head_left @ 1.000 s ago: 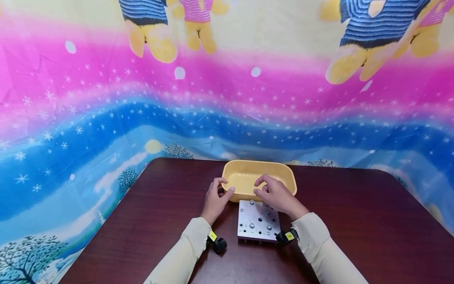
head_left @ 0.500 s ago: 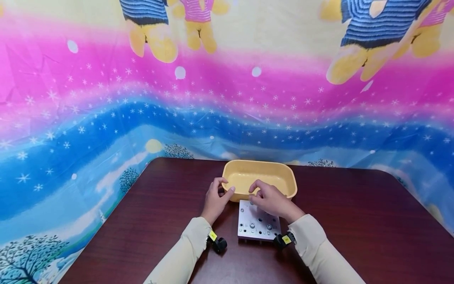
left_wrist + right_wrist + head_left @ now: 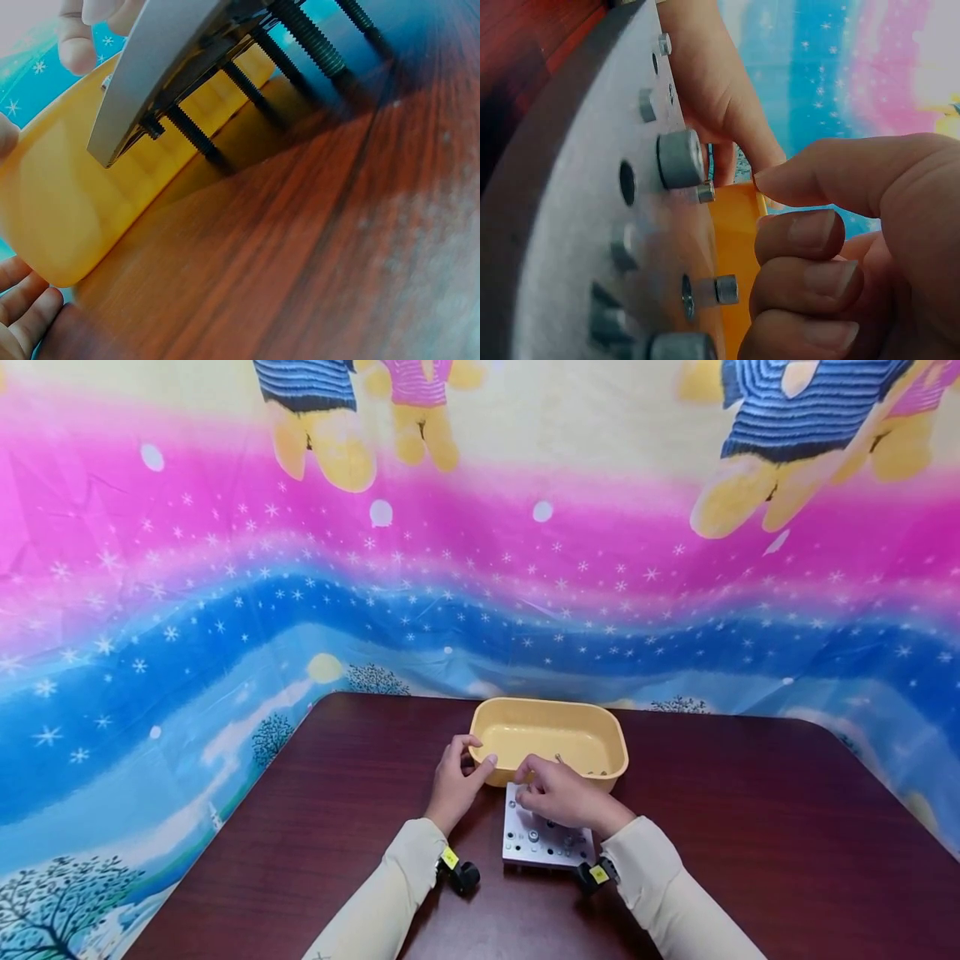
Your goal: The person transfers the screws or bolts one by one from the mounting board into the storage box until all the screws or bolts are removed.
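My left hand grips the left end of a yellow plastic bin, thumb at its near rim. My right hand hovers over the far part of a silver metal plate. In the right wrist view its thumb points toward a small screw, apart from it. The other fingers are curled, and nothing shows between thumb and fingers. Socket-head screws stand in the plate among bare holes. In the left wrist view, threaded screw shanks stick out beneath the plate.
A few small screws lie inside the bin, just behind the plate. Both stand on a dark red wooden table. A printed cloth hangs behind the table. Each wrist carries a small black camera.
My right hand has moved from over the bin back toward me and leftward, over the plate. A screw in the bin has come into sight. The left hand keeps its place.
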